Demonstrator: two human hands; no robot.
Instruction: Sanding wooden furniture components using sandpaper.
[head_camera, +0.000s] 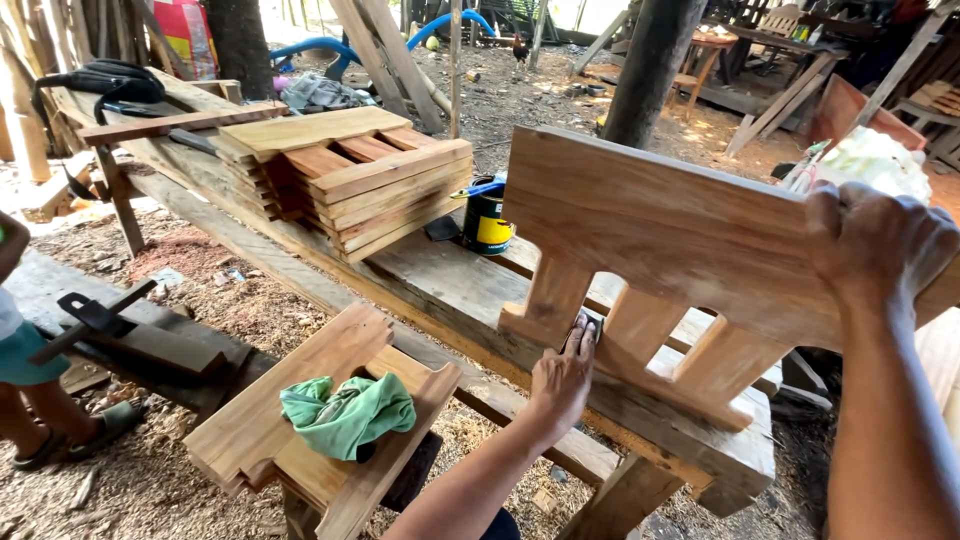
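A long plank workbench (430, 285) runs through an open-air woodshop, carrying one slatted wooden panel (660, 225) stood on edge near its right end. The right hand (880, 245) is clamped over the panel's top edge; the left hand (562, 378) presses a small piece of sandpaper (590, 322) into a gap between two of the three visible slats. One stack of similar panels (350, 175) sits farther along the bench, beside one black-and-yellow can (487, 222). Two more panels (320, 420) lie on a low stand, topped by one green cloth (347, 412).
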